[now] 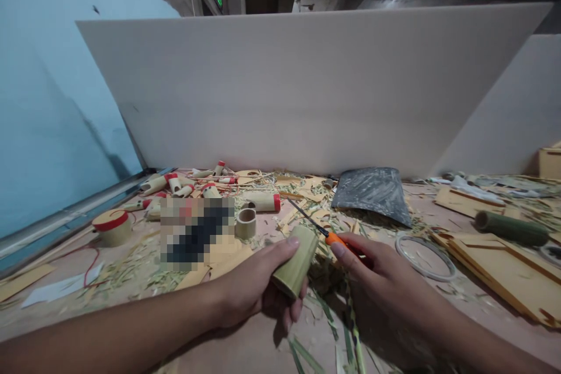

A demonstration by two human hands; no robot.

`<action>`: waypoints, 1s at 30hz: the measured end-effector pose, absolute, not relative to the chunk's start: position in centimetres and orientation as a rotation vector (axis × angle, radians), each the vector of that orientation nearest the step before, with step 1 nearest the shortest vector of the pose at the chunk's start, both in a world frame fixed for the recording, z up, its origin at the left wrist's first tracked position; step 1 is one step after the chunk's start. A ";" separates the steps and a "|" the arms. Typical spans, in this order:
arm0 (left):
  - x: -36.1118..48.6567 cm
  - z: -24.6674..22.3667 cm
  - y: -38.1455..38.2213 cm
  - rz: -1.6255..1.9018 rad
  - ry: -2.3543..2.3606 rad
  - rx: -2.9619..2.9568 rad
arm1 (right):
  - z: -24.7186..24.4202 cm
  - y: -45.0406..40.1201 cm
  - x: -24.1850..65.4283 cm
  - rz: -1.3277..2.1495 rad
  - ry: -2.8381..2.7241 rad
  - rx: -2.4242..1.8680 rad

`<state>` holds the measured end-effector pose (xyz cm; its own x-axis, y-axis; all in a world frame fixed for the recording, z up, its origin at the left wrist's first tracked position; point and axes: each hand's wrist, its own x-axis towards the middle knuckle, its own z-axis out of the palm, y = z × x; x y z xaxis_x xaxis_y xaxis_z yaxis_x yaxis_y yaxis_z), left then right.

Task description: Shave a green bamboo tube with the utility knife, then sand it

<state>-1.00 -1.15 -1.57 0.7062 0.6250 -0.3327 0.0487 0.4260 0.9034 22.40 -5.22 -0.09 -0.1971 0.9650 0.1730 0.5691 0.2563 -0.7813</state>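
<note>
My left hand (pixel 274 277) is closed round a short pale-green bamboo tube (pixel 298 263), thumb on top and fingers curled beneath. The tube is tilted, its upper end leaning right. Just to the right, my right hand (pixel 370 263) grips an orange-handled knife (pixel 335 239). Its narrow dark blade points up and left, passing beyond the tube's upper end; whether it touches the tube I cannot tell. Beyond my left hand stands a short bamboo ring (pixel 246 224). A bamboo piece with a red end (pixel 262 202) lies behind that ring.
Bamboo shavings (pixel 144 266) litter the table. Several red-capped bamboo pieces (pixel 174 182) lie at the back left, near a wide red-topped one (pixel 112 228). A grey bag (pixel 372 193), tape ring (pixel 425 257), wooden panels (pixel 504 272) and dark green bamboo (pixel 511 228) sit right. A white board (pixel 298 93) stands behind.
</note>
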 end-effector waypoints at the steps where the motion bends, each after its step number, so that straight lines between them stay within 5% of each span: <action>1: -1.0 -1.8 -1.0 0.363 0.731 1.060 | -0.1 -5.3 22.3 0.775 -1.868 -1.387; 30: -1.1 -0.7 -1.0 0.448 0.684 0.971 | -0.7 -5.8 22.1 0.947 -1.835 -1.325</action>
